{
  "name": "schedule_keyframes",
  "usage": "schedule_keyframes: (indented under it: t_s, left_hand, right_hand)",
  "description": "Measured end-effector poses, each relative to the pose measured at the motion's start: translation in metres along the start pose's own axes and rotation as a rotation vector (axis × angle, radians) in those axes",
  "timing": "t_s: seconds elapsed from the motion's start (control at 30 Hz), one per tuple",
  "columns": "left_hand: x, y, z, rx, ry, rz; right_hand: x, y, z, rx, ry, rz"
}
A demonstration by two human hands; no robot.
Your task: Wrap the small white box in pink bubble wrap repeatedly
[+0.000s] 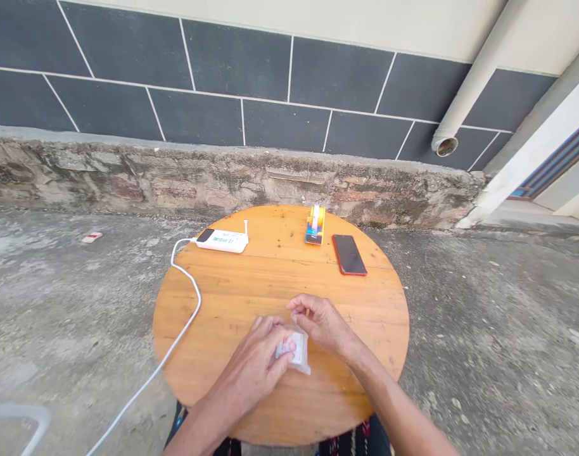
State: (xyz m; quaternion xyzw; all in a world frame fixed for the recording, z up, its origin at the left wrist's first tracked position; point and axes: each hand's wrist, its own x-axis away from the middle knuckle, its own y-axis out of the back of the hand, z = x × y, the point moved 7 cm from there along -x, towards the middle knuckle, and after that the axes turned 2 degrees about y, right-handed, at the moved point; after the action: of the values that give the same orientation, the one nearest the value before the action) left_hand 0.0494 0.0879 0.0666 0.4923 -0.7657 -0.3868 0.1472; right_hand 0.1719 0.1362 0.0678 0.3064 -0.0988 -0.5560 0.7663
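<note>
Head view: we sit at a round wooden worktop [242, 278], both bare hands at work on a small packet [299, 356] near the edge closest to us. Our left hand [257, 351] has its grip on the packet, thumb across the lower part and fingers over the upper left side. Clear wrap covers the packet, and a reddish print on white shows through. Our right hand [324, 322] is bent just beyond the packet's upper right corner, its fingers curled and its grip narrow; at this size we cannot tell whether the fingertips pinch the wrap or only come close to it.

Across the worktop, a yellow and blue tape dispenser [315, 225] stands near the far edge. Right of it and a little closer to us lies a phone [350, 255], dark screen up, red along its rim. On the far left sits a white device [223, 240] with a black end, from which a white cable [197, 301] curves over the worktop and off its left side. Behind us all, dark tiles [194, 114] rise above a rough stone base [199, 177], with a pale pipe [474, 82] at right.
</note>
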Motion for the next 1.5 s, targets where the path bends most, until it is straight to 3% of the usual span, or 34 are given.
schedule_keyframes:
  t_s: [0.33,0.57,0.8,1.03,1.3,1.5]
  left_hand:
    - [0.002,0.001,0.002,0.061,0.089,-0.051]
    - [0.001,0.001,0.004,0.081,0.098,-0.049]
    - [0.002,0.005,0.008,0.114,0.119,-0.070]
    - [0.002,0.004,0.008,0.089,0.073,-0.091]
    - [0.002,0.006,0.001,0.081,0.075,-0.047]
    - [0.002,0.005,0.002,0.078,0.074,-0.081]
  right_hand:
    - [0.018,-0.002,0.016,0.133,0.020,-0.070]
    - [0.032,-0.007,0.034,0.428,0.198,-0.173]
    - [0.057,-0.027,0.046,0.719,0.370,-0.087]
    - [0.084,-0.039,0.037,0.913,0.453,-0.026]
    - [0.086,-0.029,0.043,0.743,0.438,-0.144]
    - [0.094,-0.006,0.030,0.436,0.286,-0.333]
